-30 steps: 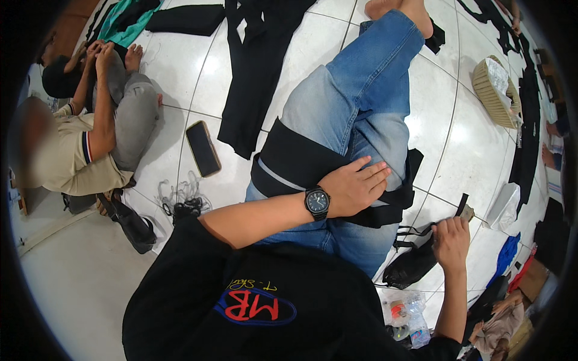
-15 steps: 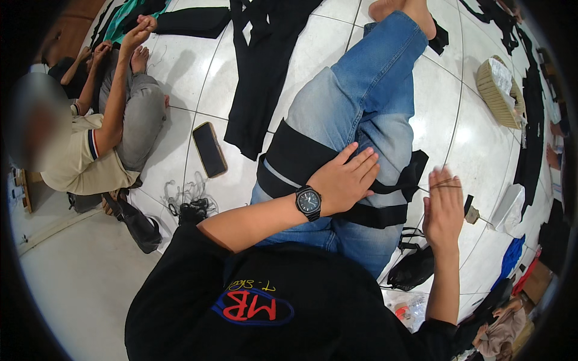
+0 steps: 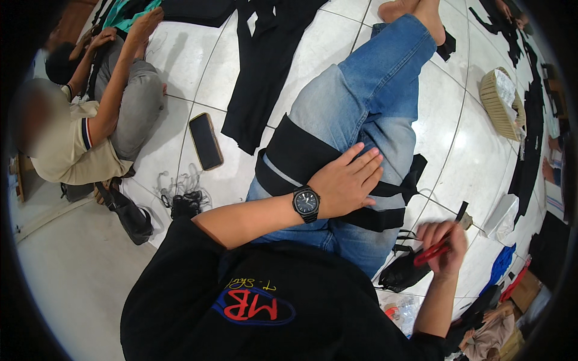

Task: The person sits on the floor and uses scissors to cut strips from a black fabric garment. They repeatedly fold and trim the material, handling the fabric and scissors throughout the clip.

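Note:
Black fabric with a grey stripe lies folded across my thighs over blue jeans. My left hand rests flat on it, fingers stretched, pressing it against my legs. At the right, above the floor, my right hand is closed round red thread snips; motion blurs them, and their blades cannot be made out. Below that hand lies a black drawstring bag.
A phone, tangled dark thread and black trousers lie on the tiles. A wicker basket stands at the right. Another person in a beige shirt sits at the left, a black bag nearby.
My right hand has moved down a little, from stretched flat fingers to a closed grip, and the red thread snips now show in it. My left hand stays on the fabric.

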The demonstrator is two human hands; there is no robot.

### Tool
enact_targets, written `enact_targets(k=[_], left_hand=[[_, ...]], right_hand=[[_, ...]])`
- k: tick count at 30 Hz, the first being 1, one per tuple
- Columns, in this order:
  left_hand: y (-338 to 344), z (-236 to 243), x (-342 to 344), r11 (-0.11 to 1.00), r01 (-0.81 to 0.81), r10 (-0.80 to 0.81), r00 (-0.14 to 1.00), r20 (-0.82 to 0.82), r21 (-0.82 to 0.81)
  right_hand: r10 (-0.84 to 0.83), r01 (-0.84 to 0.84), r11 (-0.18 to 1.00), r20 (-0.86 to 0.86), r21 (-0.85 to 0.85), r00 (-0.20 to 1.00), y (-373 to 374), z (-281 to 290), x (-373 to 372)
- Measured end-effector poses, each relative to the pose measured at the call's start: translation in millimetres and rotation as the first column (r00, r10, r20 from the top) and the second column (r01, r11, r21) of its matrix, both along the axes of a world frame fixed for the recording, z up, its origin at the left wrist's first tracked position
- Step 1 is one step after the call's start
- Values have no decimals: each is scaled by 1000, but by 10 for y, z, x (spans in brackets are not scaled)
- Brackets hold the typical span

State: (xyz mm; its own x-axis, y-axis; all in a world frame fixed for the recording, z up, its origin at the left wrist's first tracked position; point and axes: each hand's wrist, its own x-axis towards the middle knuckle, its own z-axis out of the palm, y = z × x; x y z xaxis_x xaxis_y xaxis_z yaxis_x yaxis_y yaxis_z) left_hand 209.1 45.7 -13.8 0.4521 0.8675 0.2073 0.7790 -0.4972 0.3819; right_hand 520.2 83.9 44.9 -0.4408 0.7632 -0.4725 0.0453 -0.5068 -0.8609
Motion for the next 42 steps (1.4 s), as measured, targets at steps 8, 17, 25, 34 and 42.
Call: enact_targets(k=[8, 17, 25, 34, 42], left_hand=[[0, -132, -65, 999, -31, 32, 993, -115, 7], [-20, -136, -37, 999, -26, 30, 989, -143, 29], [-96, -62, 17, 1000, 2, -2, 1000, -18, 18], [-92, -184, -20, 998, -4, 16, 976, -216, 59], [-97, 86, -116, 996, -62, 58, 997, -51, -65]], right_hand=[[-22, -925, 320, 978, 204, 208, 228, -234, -82], [115, -501, 862, 936, 72, 332, 144, -437, 1351], [-239, -546, 632, 808, 551, 538, 218, 359, -393], [-211, -901, 394, 972, 183, 105, 60, -229, 1120], [-296, 247, 955, -479, -164, 827, -73, 6, -62]])
